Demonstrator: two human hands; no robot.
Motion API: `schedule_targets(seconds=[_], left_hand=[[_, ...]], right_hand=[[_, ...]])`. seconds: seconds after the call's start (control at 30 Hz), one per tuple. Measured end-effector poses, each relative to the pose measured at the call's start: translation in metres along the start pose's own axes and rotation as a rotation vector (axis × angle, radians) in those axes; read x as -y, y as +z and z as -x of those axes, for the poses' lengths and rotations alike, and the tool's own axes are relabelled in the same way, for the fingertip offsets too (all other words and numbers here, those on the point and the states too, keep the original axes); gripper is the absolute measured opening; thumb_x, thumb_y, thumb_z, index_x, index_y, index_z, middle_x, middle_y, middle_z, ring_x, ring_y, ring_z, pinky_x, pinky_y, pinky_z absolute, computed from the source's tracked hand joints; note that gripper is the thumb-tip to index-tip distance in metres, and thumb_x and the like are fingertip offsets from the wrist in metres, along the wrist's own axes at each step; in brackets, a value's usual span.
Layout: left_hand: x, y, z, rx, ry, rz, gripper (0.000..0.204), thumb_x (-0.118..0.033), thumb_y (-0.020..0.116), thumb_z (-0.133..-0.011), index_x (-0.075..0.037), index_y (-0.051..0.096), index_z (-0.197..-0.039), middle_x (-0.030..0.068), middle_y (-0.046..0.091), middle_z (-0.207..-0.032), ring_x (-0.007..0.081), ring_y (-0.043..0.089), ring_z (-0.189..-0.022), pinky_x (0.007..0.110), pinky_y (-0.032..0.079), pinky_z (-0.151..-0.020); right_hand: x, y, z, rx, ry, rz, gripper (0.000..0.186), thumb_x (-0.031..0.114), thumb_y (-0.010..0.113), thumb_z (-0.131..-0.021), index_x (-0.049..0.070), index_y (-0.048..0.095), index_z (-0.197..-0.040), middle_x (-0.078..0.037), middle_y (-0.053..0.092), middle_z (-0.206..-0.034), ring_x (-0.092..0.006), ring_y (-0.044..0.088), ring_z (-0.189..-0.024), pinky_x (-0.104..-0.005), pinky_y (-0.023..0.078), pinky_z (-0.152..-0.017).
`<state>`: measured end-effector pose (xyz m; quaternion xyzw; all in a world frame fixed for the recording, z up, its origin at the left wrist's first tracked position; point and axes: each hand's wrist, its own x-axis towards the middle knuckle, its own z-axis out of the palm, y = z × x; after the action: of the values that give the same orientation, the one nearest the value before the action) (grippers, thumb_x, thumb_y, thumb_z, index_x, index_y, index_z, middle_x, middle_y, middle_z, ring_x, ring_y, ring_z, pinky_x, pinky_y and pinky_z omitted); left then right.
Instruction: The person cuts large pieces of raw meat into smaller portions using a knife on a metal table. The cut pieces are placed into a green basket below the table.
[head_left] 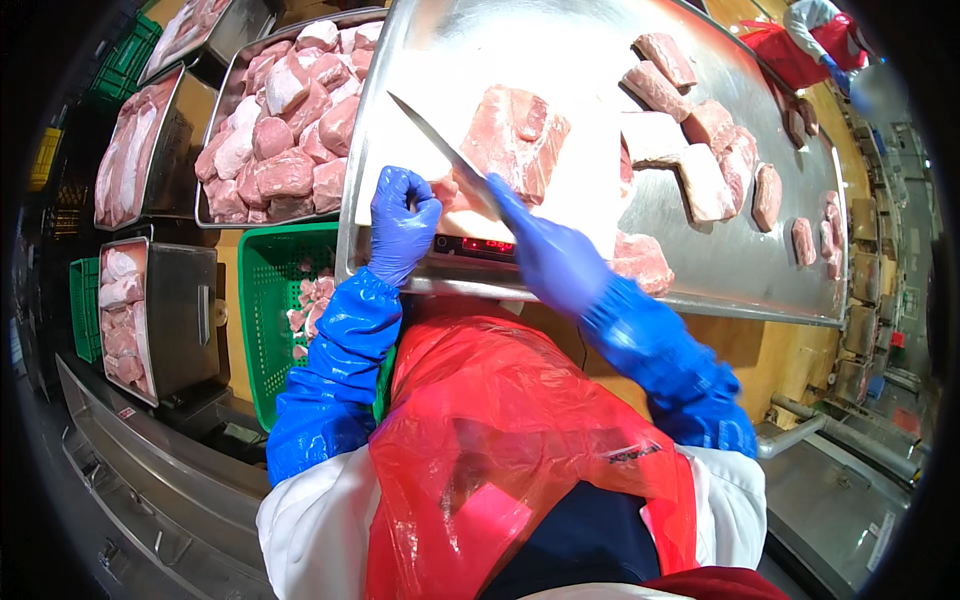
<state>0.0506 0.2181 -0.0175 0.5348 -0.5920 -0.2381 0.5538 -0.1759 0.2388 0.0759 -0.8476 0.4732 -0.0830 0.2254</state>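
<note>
In a blue glove, my right hand (555,250) is closed round a long-bladed knife (437,137). The blade slants up and to the left across a white cutting board (410,75). My left hand (403,228), also gloved in blue, is curled closed at the board's left front edge. What its fingers hold, if anything, is hidden. Just right of it, partly under the blade, lies a small pale strip of meat (448,190). A thick slab of pink meat (515,140) rests on the board beyond my right hand.
A red-lit display (487,246) sits at the board's front. Several meat pieces (708,180) lie on the metal table (790,270) to the right. Leftward stand a meat-filled metal tray (270,140) and a green basket (262,330) with trimmings. Another person (815,45) is at far right.
</note>
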Motion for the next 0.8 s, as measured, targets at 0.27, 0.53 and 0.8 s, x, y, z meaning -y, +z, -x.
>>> schedule_targets(seconds=[0.27, 0.53, 0.8], left_hand=[[0.062, -0.113, -0.003, -0.389, -0.226, 0.132, 0.021, 0.008, 0.061, -0.080, -0.008, 0.048, -0.084, 0.0009, 0.047, -0.076, 0.0115, 0.051, -0.070, 0.027, 0.045, -0.062], [0.004, -0.109, 0.007, 0.030, -0.067, -0.383, 0.022, -0.011, 0.073, -0.086, -0.001, 0.066, -0.104, 0.0163, 0.063, -0.099, 0.0317, 0.062, -0.094, 0.041, 0.050, -0.087], [-0.035, 0.088, -0.166, 0.583, 0.400, -0.260, 0.046, -0.048, 0.067, -0.090, -0.011, 0.071, -0.116, 0.0150, 0.066, -0.123, 0.0337, 0.062, -0.117, 0.042, 0.047, -0.103]], right_hand=[[-0.052, -0.069, 0.102, 0.355, 0.090, 0.388, 0.084, 0.002, 0.056, -0.087, 0.030, 0.026, -0.160, -0.022, 0.071, -0.088, -0.0395, 0.069, -0.066, -0.0516, 0.055, -0.061], [-0.082, -0.069, 0.109, -0.264, 0.291, -0.473, 0.060, 0.001, 0.057, -0.097, 0.010, 0.040, -0.155, -0.010, 0.066, -0.094, -0.0144, 0.059, -0.075, -0.0310, 0.051, -0.072], [-0.022, -0.027, 0.058, -0.691, 0.492, -1.321, 0.060, 0.015, 0.055, -0.103, 0.012, 0.028, -0.156, -0.003, 0.060, -0.077, -0.0069, 0.053, -0.053, -0.0213, 0.043, -0.045]])
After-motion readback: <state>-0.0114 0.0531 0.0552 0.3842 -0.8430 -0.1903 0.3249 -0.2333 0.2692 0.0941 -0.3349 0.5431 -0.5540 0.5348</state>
